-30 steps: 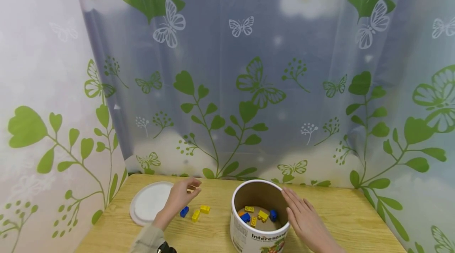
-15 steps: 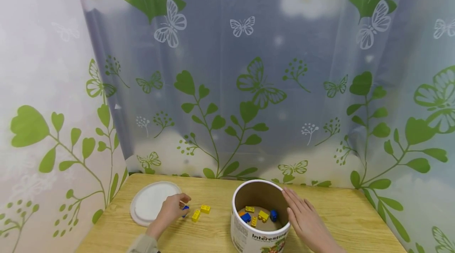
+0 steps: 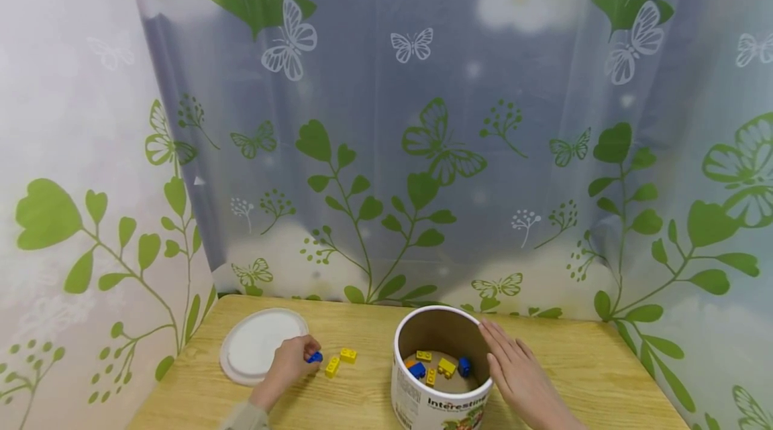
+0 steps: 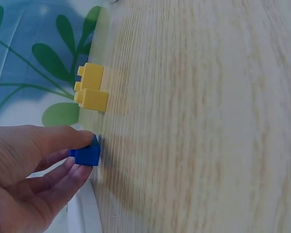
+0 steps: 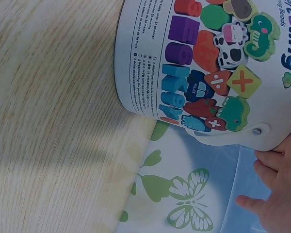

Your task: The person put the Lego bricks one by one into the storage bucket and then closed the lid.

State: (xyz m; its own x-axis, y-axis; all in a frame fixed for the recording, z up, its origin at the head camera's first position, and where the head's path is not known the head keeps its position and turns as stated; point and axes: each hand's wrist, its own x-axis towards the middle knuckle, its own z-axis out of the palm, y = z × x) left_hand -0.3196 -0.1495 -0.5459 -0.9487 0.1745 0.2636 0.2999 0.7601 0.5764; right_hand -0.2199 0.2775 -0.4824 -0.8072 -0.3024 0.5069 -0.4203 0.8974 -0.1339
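Between thumb and fingers, my left hand (image 3: 291,361) pinches a blue building brick (image 4: 88,153) low over the table, beside the white lid. Two yellow building bricks (image 3: 332,367) (image 4: 94,99) lie just right of that hand. My right hand (image 3: 519,373) rests with straight fingers against the right side of the round white bucket (image 3: 403,386), touching its rim. Inside the bucket, several yellow bricks (image 3: 446,367) and blue bricks (image 3: 464,367) lie on the bottom, with a bit of orange partly hidden.
The round white lid (image 3: 256,343) lies flat at the table's left. The wooden table (image 3: 580,356) ends at the back against a patterned curtain (image 3: 362,148). A handle (image 5: 218,141) hangs on the bucket's side.
My left hand has moved left and down to the blue brick and now pinches it. My right hand has stayed at the bucket's rim.
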